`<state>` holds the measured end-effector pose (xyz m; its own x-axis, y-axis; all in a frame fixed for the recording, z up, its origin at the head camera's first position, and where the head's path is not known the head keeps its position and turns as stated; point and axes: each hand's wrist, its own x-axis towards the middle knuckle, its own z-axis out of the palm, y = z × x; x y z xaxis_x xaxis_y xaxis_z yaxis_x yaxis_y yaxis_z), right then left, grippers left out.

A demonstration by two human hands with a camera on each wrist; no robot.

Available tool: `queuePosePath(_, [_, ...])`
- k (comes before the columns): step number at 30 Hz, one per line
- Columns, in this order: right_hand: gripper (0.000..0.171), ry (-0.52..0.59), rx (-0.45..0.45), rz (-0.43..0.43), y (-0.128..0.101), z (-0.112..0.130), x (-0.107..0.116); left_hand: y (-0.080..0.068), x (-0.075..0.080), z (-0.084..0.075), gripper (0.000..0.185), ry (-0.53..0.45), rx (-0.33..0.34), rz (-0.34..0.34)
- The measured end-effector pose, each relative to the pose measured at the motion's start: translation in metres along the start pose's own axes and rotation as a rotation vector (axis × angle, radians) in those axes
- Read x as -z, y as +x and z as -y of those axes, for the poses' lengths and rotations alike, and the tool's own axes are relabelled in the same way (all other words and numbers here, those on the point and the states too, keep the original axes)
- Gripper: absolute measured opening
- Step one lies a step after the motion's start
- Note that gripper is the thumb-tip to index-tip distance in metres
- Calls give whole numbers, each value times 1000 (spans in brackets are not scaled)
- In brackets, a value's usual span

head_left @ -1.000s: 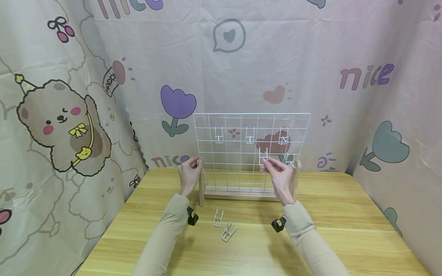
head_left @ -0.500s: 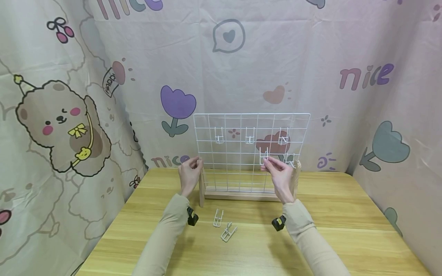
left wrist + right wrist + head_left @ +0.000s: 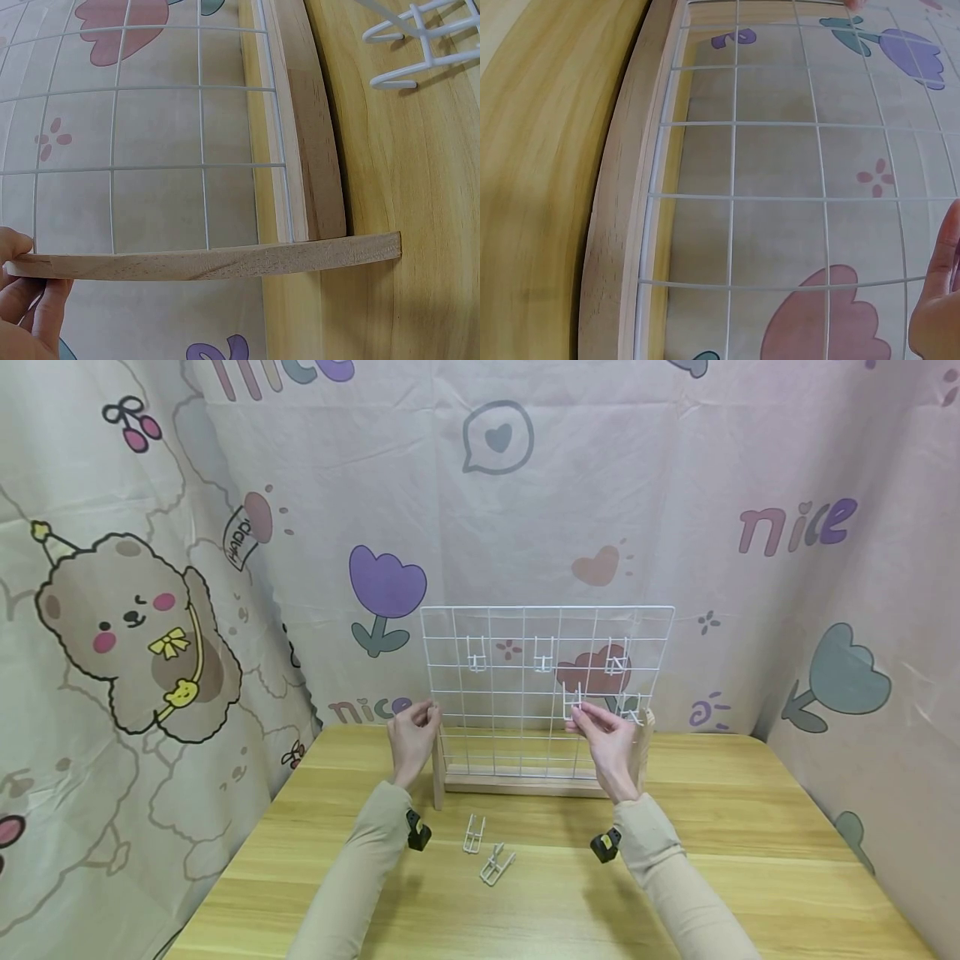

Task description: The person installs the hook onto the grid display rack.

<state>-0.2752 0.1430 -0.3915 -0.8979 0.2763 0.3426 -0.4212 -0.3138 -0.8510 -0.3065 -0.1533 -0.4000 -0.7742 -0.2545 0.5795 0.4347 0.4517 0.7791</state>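
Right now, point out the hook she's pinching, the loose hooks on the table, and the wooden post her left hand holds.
pinched hook (image 3: 572,700), head view, its upright wires.
loose hooks (image 3: 495,864), head view, nearer hook's middle.
wooden post (image 3: 210,262), left wrist view, mid-length.

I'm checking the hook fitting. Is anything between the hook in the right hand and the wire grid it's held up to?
Nothing visible. The right hand pinches the hook right against the wire grid, in a bare cell left of another hung hook.
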Motion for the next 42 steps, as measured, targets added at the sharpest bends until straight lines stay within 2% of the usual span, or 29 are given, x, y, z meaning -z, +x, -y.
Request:
queuePosePath(8, [36, -41, -31, 13, 0, -2, 3, 0, 0, 0, 25, 3, 2, 0])
queuePosePath(42, [33, -47, 10, 22, -4, -10, 6, 0, 0, -1, 25, -20, 5, 5])
